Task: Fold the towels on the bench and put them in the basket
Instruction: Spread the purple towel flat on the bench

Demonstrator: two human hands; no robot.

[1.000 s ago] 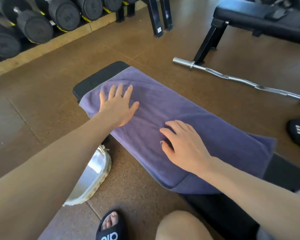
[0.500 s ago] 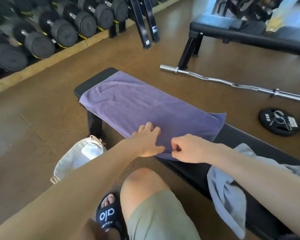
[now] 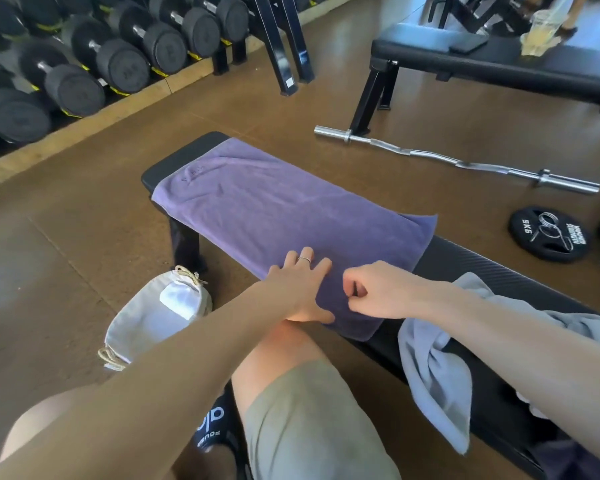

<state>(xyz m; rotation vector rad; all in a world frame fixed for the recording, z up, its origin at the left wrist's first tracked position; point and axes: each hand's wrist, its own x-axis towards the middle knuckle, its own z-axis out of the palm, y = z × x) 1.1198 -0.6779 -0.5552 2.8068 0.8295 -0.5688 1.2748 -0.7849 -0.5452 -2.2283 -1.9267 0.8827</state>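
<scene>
Two towels (image 3: 274, 209), two benches (image 3: 499, 268), one bag (image 3: 153, 317).

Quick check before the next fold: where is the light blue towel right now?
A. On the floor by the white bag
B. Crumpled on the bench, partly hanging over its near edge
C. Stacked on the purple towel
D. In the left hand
B: the light blue towel lies bunched on the bench beside the spread purple towel, draping over the near edge under the right forearm.

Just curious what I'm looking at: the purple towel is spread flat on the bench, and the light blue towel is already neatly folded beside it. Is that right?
Not quite. The purple towel does lie spread flat on the bench, but the light blue towel is not folded: the head view shows it crumpled, draped over the bench's near edge.
</scene>
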